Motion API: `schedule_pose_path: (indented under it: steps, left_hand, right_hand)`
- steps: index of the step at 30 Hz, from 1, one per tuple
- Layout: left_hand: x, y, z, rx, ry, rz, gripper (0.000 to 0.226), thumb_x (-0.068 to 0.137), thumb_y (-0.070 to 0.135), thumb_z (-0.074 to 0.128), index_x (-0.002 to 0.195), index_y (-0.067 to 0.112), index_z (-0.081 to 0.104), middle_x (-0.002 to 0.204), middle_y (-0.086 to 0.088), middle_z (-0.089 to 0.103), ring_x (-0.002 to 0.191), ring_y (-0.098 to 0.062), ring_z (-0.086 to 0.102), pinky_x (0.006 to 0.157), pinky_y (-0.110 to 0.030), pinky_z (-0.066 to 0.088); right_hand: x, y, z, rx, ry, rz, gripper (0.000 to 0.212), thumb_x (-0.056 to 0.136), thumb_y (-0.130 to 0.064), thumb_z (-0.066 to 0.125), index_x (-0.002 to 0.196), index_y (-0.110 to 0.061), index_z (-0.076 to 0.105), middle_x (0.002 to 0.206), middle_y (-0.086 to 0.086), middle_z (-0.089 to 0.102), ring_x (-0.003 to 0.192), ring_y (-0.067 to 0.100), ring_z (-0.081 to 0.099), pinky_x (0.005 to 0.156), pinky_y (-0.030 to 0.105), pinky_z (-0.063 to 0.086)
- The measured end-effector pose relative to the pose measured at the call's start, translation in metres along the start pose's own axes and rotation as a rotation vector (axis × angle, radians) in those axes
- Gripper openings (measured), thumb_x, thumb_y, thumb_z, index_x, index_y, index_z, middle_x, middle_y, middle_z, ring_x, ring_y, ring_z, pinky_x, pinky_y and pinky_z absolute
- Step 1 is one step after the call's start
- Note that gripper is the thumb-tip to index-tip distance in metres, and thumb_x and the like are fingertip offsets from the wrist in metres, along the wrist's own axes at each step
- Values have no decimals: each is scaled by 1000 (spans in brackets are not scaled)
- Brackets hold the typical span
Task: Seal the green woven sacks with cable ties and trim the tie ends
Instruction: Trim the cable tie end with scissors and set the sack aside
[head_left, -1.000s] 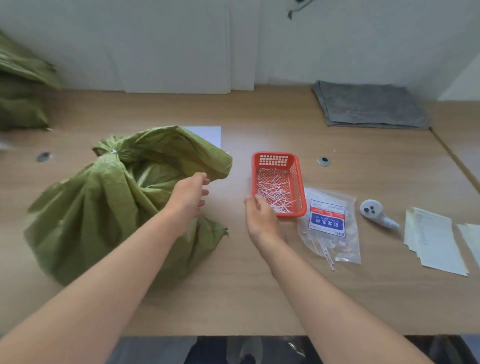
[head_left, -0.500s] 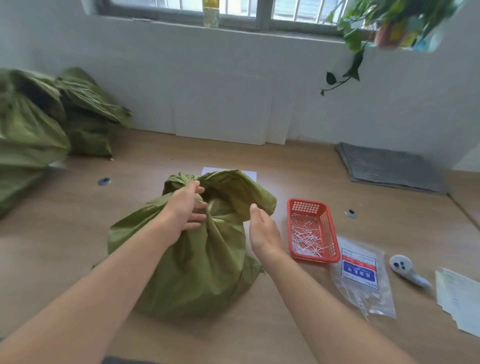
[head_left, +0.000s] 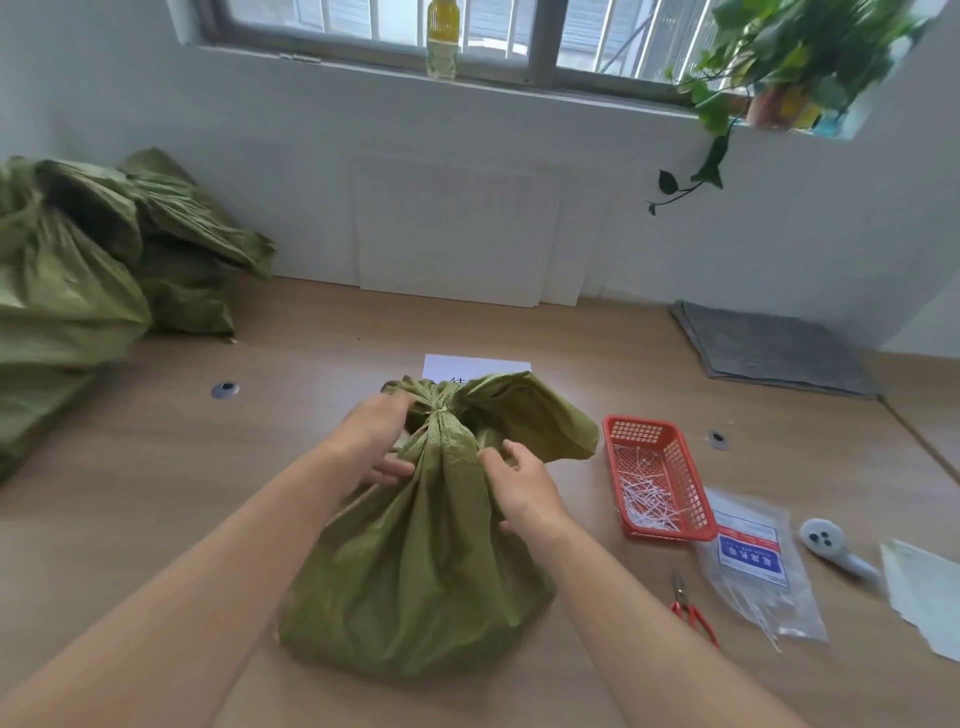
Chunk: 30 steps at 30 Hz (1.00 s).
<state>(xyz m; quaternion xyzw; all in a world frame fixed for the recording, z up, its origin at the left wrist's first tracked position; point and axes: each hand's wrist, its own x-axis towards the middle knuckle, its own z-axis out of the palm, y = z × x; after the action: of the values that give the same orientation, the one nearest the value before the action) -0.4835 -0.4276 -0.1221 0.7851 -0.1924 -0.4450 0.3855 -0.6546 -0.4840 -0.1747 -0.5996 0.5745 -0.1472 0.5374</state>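
One green sack (head_left: 415, 561), neck tied, stands mid-way along the desk (head_left: 156, 493), gripped by two hands, left hand (head_left: 371, 441) at its neck, right hand (head_left: 524, 488) just below, beside one red basket (head_left: 696, 483) and one pair of scissors (head_left: 688, 608).

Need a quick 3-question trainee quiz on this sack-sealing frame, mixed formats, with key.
1. True or false: the scissors lie inside the red basket.
2. Of the left hand and right hand, which is on the green sack? A left only; B right only; C both.
3. Fill in: the other sacks are piled at the table's far ___.
Key: 1 false, they lie on the table near it; 2 C; 3 left.
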Motion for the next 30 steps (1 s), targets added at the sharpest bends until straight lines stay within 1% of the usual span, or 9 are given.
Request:
schedule_pose_path:
  steps: [2,4,6,9,13,15,18,25,30]
  left_hand:
    - [-2,-2,-4,89,-77,-97,59,102,55,40,153,25,39,147,-12,47,80,-36,79,82,-49,64]
    - [-1,-7,-6,115,-129,-154,68,100,60,42,158,26,31,163,-9,35,80,-40,78,81,-52,64]
    - [0,-14,-6,150,-163,-175,72,97,65,44,157,28,31,165,-8,32,83,-43,78,81,-52,64]
    - [3,-21,-7,150,-223,-189,78,86,75,48,149,28,44,157,-8,43,87,-44,76,78,-51,65]
    - [6,-11,-11,92,-228,-205,64,93,72,46,133,24,59,130,-9,63,92,-45,75,91,-54,61]
    - [3,-1,-14,20,-231,-186,53,96,68,46,123,25,62,115,-10,66,90,-45,72,97,-58,57]
    - [4,11,-24,-84,-222,-153,52,97,67,45,126,26,58,124,-16,63,96,-48,71,99,-59,55]
    - [21,31,-58,-357,-197,-67,53,95,65,47,126,24,62,127,-26,66,107,-51,70,103,-62,51]
    - [51,53,-97,-424,-204,7,54,93,65,47,121,22,65,132,-29,63,108,-48,71,94,-61,57]
  right_hand:
    - [1,0,5,-57,-42,10,99,68,-73,57,157,-36,36,144,-5,54,130,26,56,106,52,52]
    - [0,-2,8,-126,-65,-18,91,76,-61,67,157,-30,37,141,-3,57,125,26,61,103,49,55]
    - [3,-2,10,-169,-104,-60,80,81,-47,73,153,-28,43,129,-5,62,113,22,66,96,40,59]
    - [8,-4,16,-173,-191,-85,73,75,-40,79,142,-27,53,116,-7,68,101,17,70,86,35,62]
    - [22,-11,24,-177,-205,-112,45,67,-39,81,107,-27,66,98,-4,75,87,17,74,73,36,65]
    - [29,-18,24,-148,-215,-127,39,64,-37,81,100,-26,69,93,-2,77,84,19,76,71,38,66]
    - [40,-34,25,-136,-228,-169,34,61,-35,78,92,-22,75,87,-1,79,84,22,77,80,46,65]
    - [56,-80,41,6,-187,-220,24,65,-24,75,88,-18,76,87,5,80,89,28,77,85,47,64]
    - [75,-129,71,121,-120,-204,29,66,-36,74,86,-15,78,79,1,78,76,21,74,81,46,63]
